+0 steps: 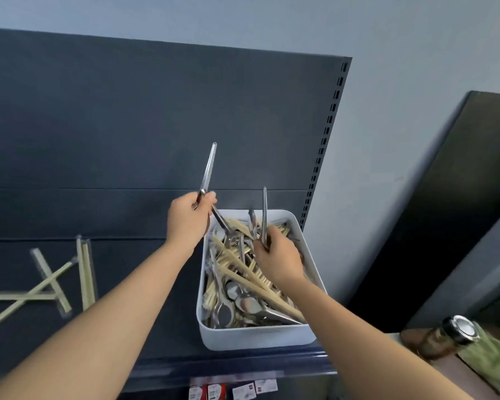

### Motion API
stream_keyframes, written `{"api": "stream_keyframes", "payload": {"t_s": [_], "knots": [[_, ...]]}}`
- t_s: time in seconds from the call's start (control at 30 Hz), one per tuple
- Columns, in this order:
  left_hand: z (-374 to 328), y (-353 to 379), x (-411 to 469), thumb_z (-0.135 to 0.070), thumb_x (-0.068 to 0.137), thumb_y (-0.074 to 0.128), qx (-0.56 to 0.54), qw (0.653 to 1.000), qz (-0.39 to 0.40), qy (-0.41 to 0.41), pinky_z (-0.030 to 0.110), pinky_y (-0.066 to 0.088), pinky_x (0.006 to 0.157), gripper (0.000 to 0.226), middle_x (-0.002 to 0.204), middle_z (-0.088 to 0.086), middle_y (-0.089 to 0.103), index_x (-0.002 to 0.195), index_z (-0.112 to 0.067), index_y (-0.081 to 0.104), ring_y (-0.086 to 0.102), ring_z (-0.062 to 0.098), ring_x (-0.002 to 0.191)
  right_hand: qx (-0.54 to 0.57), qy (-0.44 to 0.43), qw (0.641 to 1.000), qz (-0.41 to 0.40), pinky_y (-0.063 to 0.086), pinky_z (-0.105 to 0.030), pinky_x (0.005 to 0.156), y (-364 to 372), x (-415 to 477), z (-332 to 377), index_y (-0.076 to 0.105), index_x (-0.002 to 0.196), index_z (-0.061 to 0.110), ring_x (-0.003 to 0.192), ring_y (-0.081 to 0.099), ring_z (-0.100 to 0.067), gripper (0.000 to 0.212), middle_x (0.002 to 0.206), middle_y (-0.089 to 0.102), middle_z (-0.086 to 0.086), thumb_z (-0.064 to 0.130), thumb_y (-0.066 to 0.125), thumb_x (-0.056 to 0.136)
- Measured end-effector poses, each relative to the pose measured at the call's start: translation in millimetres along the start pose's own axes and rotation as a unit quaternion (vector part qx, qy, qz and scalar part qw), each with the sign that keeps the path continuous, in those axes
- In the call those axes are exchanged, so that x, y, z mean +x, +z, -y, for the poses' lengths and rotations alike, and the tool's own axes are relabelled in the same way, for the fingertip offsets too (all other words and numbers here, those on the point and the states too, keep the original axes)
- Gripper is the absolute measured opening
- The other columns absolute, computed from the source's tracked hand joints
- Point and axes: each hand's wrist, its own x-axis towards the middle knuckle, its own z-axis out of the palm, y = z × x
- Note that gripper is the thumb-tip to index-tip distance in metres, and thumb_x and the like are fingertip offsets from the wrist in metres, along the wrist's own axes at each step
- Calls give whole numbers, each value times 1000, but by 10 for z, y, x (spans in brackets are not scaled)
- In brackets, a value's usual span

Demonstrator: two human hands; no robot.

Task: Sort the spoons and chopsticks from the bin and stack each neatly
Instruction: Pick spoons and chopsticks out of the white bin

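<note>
Fingers (207,201) of both hands grip spoon handles at the white bin (257,339).
Left hand (188,219) holds a raised spoon (208,168) over its far corner; right hand (277,256) grips a second spoon (264,212) amid loose chopsticks (243,273). Wrapped chopsticks (49,281) lie crossed on the shelf (113,255), left; jar (451,333) right.

Head view — down, close over bin (254,339)

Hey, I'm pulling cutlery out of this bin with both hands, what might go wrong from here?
The long metal handle in your left hand seems to reach into the pile; tugging may flick chopsticks out of the white bin. Your right hand grips an upright metal handle close by; they could clash. The bin sits near the shelf edge and might slide.
</note>
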Motion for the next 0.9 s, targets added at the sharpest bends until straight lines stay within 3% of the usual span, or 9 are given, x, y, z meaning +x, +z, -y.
{"api": "stream_keyframes", "payload": {"t_s": [0.17,0.27,0.37,0.53,0.67,0.73,0.8,0.9], "knots": [[-89,-393,-186,-28,97,57,-114,988,-67,-81,16,34,42,29,62,0,52,79,-8,69,44,5,43,77,-45,996,6,35,-33,60,217,-48,535,39,72,19,61,41,-17,28,65,44,4,25,54,94],[-29,-756,-252,-32,97,56,-119,981,-119,-97,13,37,47,30,63,-6,54,77,-13,69,47,5,53,125,-49,990,37,41,-37,65,439,-111,853,44,72,15,65,48,-21,26,65,48,2,25,56,93],[91,-1168,-325,-32,96,57,-133,971,-174,-100,9,38,49,32,60,-8,54,72,-15,69,47,1,52,160,-72,982,71,47,-38,70,694,-242,1184,55,82,9,73,58,-26,18,71,59,-3,25,58,92],[419,-1959,-424,-34,93,61,-160,946,-252,-123,26,44,67,31,65,-2,59,68,-18,69,54,11,63,201,-85,968,127,51,-39,69,1230,-505,1781,56,79,12,68,60,-22,17,70,63,-3,24,59,91],[680,-2701,-458,-34,95,59,-162,931,-299,-135,18,41,48,32,57,-3,52,70,-16,67,45,2,43,221,-78,959,161,46,-29,60,1773,-719,2327,50,69,16,57,55,-10,25,61,56,4,22,60,91],[819,-3086,-469,-35,96,57,-157,925,-315,-143,20,37,44,33,51,-5,47,71,-15,66,42,3,39,231,-75,953,180,40,-28,57,2059,-839,2608,47,68,11,53,48,-12,28,60,50,2,22,61,90],[974,-3472,-480,-36,97,54,-150,921,-327,-151,18,35,41,35,55,-3,50,72,-15,64,45,8,45,237,-75,948,198,36,-32,58,2372,-968,2894,43,66,11,56,42,-18,33,60,45,-1,25,62,90],[1190,-3944,-498,-38,98,52,-119,921,-334,-158,25,41,56,36,67,0,57,71,-17,63,52,14,62,244,-73,941,223,37,-35,58,2773,-1133,3241,41,65,15,57,43,-20,35,60,46,-5,27,62,90]]}}
